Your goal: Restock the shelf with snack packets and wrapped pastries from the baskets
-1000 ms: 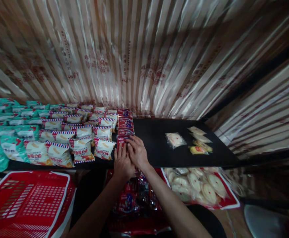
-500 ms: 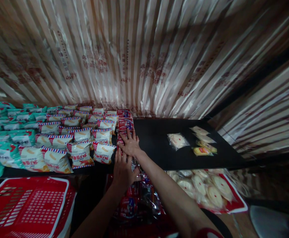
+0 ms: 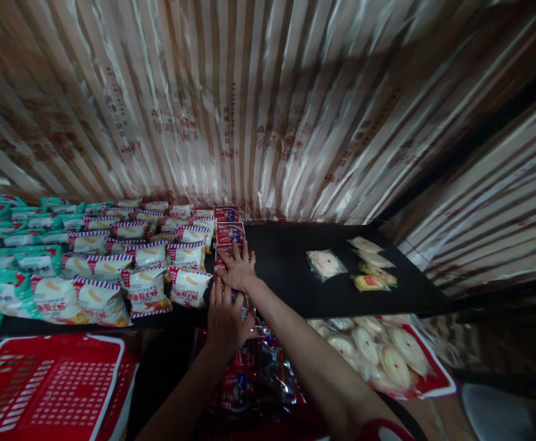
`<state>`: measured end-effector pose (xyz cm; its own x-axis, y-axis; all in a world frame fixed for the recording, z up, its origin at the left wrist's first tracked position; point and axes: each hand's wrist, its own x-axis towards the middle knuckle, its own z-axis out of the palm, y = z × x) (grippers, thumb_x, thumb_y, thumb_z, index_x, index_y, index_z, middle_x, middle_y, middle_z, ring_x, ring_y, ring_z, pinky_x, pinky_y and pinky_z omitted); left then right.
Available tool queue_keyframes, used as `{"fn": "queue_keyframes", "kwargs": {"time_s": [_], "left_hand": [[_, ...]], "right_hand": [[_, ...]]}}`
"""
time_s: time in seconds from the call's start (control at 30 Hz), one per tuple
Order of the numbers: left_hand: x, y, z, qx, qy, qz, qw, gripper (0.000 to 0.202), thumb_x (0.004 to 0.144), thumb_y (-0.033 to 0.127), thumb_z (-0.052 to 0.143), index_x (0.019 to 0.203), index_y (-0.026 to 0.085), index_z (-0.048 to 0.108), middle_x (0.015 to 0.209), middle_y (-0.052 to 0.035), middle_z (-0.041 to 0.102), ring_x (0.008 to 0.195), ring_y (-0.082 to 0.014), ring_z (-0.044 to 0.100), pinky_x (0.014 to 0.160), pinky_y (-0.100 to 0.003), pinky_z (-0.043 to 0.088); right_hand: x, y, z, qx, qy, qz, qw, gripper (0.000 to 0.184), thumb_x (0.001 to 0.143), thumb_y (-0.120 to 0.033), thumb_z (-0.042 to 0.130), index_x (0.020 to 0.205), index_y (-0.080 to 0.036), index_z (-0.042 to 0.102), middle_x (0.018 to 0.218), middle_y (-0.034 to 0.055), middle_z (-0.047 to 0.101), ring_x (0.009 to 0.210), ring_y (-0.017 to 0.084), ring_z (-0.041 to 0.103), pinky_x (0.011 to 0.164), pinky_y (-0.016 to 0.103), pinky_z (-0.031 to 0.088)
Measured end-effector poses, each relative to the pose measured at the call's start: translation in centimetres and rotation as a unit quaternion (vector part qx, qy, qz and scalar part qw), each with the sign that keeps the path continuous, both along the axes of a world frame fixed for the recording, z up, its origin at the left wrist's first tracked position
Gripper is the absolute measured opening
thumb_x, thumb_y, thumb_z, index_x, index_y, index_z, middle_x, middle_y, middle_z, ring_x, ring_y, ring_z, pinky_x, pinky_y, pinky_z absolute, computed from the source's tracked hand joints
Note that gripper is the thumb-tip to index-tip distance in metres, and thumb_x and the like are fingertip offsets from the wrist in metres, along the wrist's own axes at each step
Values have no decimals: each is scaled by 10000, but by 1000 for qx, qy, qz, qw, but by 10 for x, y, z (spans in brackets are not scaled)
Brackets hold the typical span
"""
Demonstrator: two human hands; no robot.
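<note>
A column of dark red snack packets (image 3: 230, 233) lies on the black shelf (image 3: 290, 269), next to rows of white packets with red and blue striped edges (image 3: 146, 288). My right hand (image 3: 236, 269) lies flat on the red column with its fingers spread. My left hand (image 3: 224, 321) rests at the shelf's front edge, just below the right, fingers laid on the nearest red packet. Below the hands a bag of more red packets (image 3: 249, 380) lies open.
Teal packets (image 3: 15, 263) fill the shelf's left end. A clear-wrapped bun (image 3: 325, 263) and a few small packets (image 3: 371, 269) lie at the right. A red basket (image 3: 51, 386) sits lower left; a tray of round buns (image 3: 378, 355) lower right. Striped foil covers the wall.
My right hand has slid forward along the red column and spread its fingers. My left hand has stayed near the shelf's front edge. The view has shifted slightly.
</note>
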<state>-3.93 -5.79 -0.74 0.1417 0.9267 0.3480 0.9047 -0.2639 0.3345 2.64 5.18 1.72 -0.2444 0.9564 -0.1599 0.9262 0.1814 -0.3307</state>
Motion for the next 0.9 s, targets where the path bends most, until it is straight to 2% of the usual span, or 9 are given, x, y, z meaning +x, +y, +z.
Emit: {"fn": "queue_keyframes", "kwargs": {"time_s": [0.13,0.3,0.4,0.53,0.63,0.73,0.83,0.9], "left_hand": [[-2,-2,4,8,-4,-5,1000,436,705,347,629,1108,181,627,1322,-167,504,1302,-377,355,1048,-522,315],[-4,-3,9,12,4,-19,1000,495,774,389,565,1212,157,570,1406,-198,404,1332,-359,311,1084,-520,250],[-4,-6,10,11,9,-23,1000,533,792,384,552,1273,158,517,1437,-190,359,1356,-353,259,1084,-530,240],[-3,-10,7,9,15,-21,1000,549,813,352,539,1328,182,456,1477,-174,288,1378,-330,210,1093,-517,227],[-2,-11,2,9,24,-15,1000,505,847,319,494,1335,196,448,1483,-157,284,1383,-320,199,1090,-516,234],[-2,-10,-2,-2,40,-4,999,493,860,299,474,1339,188,444,1466,-177,310,1370,-332,231,1080,-536,239],[-2,-9,-5,-3,51,2,999,482,869,302,464,1338,192,446,1453,-185,332,1363,-336,250,1076,-545,239],[-2,-8,-5,2,51,2,999,480,871,313,467,1338,201,447,1453,-179,337,1362,-335,251,1075,-542,246]], "right_hand": [[6,-10,4,91,41,-16,995,526,850,-517,461,1347,-347,423,1552,37,89,1398,341,-54,1060,580,85],[29,-33,4,192,146,-109,964,406,889,-378,411,1211,-196,578,1476,114,292,1389,272,137,1076,468,221],[49,-56,-1,225,208,-144,941,382,886,-337,391,1148,-157,603,1410,137,386,1353,250,245,1070,449,267],[72,-101,-17,250,269,-171,914,371,874,-342,390,1093,-135,607,1288,160,505,1267,243,378,1043,448,323],[79,-138,-29,233,298,-172,910,359,877,-365,389,1056,-144,609,1159,148,591,1134,227,499,991,410,383],[74,-165,-35,163,297,-176,924,329,886,-387,394,1030,-187,612,1038,96,654,972,200,588,877,337,448],[65,-175,-34,88,268,-190,940,309,867,-416,440,1034,-225,616,914,41,690,815,179,628,743,277,454],[59,-173,-31,51,254,-218,941,309,833,-427,491,1041,-235,614,805,12,690,703,169,626,650,254,427]]}}
